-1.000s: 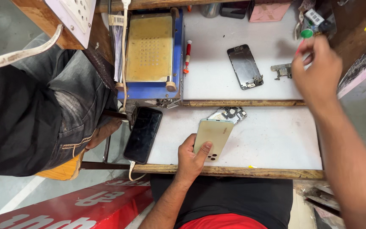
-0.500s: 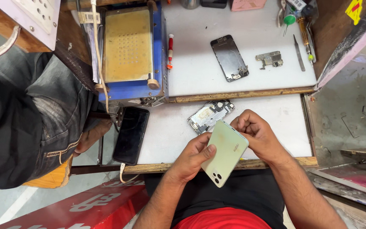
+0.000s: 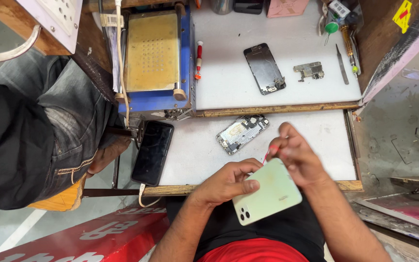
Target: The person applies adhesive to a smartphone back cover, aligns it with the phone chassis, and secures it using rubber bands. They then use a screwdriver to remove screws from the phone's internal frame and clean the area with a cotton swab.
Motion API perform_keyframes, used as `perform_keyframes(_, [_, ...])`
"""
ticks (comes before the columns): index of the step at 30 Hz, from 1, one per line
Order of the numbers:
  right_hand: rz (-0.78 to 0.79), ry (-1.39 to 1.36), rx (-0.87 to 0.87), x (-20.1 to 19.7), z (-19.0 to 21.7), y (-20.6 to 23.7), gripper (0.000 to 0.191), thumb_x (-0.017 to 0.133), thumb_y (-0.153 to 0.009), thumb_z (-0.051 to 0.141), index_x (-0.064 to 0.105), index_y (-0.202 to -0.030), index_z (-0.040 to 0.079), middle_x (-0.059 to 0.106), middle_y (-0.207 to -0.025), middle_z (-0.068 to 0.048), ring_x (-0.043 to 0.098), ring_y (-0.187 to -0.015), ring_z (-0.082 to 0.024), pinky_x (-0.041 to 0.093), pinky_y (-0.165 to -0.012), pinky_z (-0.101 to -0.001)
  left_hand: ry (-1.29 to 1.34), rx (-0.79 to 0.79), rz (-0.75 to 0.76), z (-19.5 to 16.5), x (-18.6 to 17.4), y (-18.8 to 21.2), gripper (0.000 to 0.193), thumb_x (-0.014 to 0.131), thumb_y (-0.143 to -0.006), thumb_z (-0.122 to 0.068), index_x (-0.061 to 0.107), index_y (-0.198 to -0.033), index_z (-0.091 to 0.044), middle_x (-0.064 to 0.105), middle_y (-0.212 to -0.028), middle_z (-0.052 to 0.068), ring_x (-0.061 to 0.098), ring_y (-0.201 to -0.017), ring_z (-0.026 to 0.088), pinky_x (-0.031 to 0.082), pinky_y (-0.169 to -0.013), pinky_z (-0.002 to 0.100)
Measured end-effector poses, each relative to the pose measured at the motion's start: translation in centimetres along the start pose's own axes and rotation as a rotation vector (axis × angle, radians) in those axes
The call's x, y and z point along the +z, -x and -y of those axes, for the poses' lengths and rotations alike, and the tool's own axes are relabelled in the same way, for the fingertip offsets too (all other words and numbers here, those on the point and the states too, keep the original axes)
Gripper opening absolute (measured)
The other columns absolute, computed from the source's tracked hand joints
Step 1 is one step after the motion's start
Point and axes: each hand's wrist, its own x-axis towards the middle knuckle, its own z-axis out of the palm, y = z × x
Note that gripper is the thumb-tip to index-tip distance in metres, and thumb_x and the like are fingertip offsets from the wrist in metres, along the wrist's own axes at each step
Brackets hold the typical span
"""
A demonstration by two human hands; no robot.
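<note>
My left hand [image 3: 230,180] grips a pale green phone [image 3: 267,193] by its left edge, back side up, over the near edge of the white bench [image 3: 316,136]. My right hand [image 3: 294,155] pinches a thin red tool [image 3: 266,154] against the phone's top edge and partly covers that corner. Just beyond the hands an opened phone chassis [image 3: 242,134] lies with its inner parts showing.
A black phone [image 3: 152,152] lies at the bench's left edge. Farther back are a dark screen panel [image 3: 265,69], a small circuit board [image 3: 309,71], a red-handled screwdriver [image 3: 199,59], tweezers [image 3: 342,70] and a blue machine with a yellow plate [image 3: 153,53]. Another person's jeans-clad leg [image 3: 49,126] is at left.
My right hand came back from the far right tool area with a thin red tool and now meets the phone. My left hand lifted the phone off the bench toward me.
</note>
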Motion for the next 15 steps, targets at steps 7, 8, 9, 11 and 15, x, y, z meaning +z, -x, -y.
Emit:
perform_keyframes(7, [0.062,0.362,-0.21,-0.1,4.1,2.3,0.027,0.063,-0.101,0.013,0.054,-0.126,0.005,0.074,-0.114,-0.031,0.045,-0.057,-0.004,0.054,-0.077,-0.0343,-0.137,-0.134,-0.268,-1.4,0.7,-0.2,0.041,0.065,-0.1,-0.019,0.06,-0.136,0.001,0.074,-0.104,0.011,0.071,-0.087,0.012,0.058,-0.076,0.026])
perform_keyframes(8, [0.062,0.476,-0.218,0.1,3.9,3.0,0.025,0.062,-0.101,0.01,0.054,-0.123,0.004,0.073,-0.113,-0.03,0.05,-0.066,-0.008,0.054,-0.077,-0.0335,-0.096,-0.116,-0.287,-1.6,0.8,-0.2,0.043,0.066,-0.098,-0.018,0.059,-0.138,-0.001,0.074,-0.105,0.011,0.071,-0.087,0.013,0.058,-0.076,0.026])
perform_keyframes(9, [0.062,0.59,-0.226,0.4,3.6,3.7,0.023,0.061,-0.1,0.008,0.055,-0.121,0.004,0.072,-0.112,-0.028,0.055,-0.074,-0.012,0.053,-0.078,-0.0327,-0.136,-0.042,-0.295,-1.7,1.0,-0.2,0.042,0.065,-0.1,-0.017,0.059,-0.138,0.001,0.071,-0.109,0.01,0.071,-0.093,0.012,0.058,-0.081,0.027])
perform_keyframes(11, [0.057,0.64,-0.263,0.4,3.1,4.3,0.021,0.06,-0.101,0.004,0.055,-0.121,0.004,0.072,-0.112,-0.026,0.057,-0.079,-0.015,0.051,-0.076,-0.0302,-0.218,0.115,-0.317,-1.8,1.1,-0.2,0.041,0.065,-0.104,-0.015,0.06,-0.139,0.005,0.066,-0.118,0.008,0.07,-0.104,0.012,0.058,-0.091,0.028])
perform_keyframes(15, [-0.032,0.484,-0.282,0.0,1.8,4.1,0.023,0.058,-0.1,0.002,0.056,-0.123,0.003,0.074,-0.112,-0.022,0.049,-0.061,-0.004,0.047,-0.065,-0.0255,-0.168,0.15,-0.368,-1.8,0.7,0.1,0.04,0.065,-0.102,-0.015,0.058,-0.136,0.003,0.071,-0.116,0.009,0.069,-0.103,0.013,0.057,-0.091,0.028])
